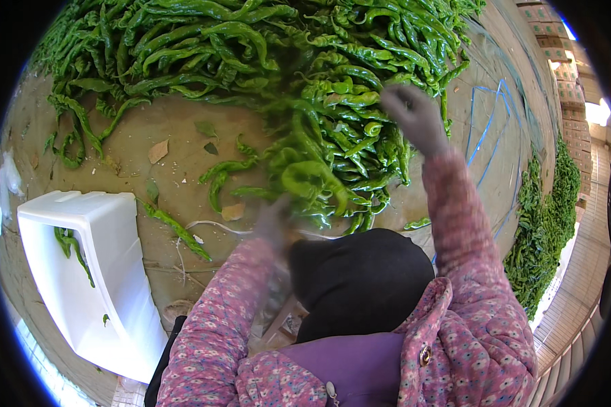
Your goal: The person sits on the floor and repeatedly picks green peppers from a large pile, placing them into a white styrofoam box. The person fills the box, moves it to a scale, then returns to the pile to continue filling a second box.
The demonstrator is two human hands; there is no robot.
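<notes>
A large heap of long green peppers (219,46) spreads over the ground before me, with a smaller mound of them (356,147) just ahead of my knees. My left hand (275,219), in a grey glove and blurred, is at the near left edge of that mound, against a blurred bunch of green peppers (310,178); whether its fingers grip them I cannot tell. My right hand (412,112), also gloved in grey, is over the right side of the mound. Its fingers are bent, and what is between them cannot be made out.
A white foam box (127,254) lies on its side at the left, with a few peppers inside. Loose peppers and dry leaves (158,151) lie on the ground sheet. Blue strapping (483,132) lies at the right. Beyond are another green heap (545,219) and stacked cartons (573,107).
</notes>
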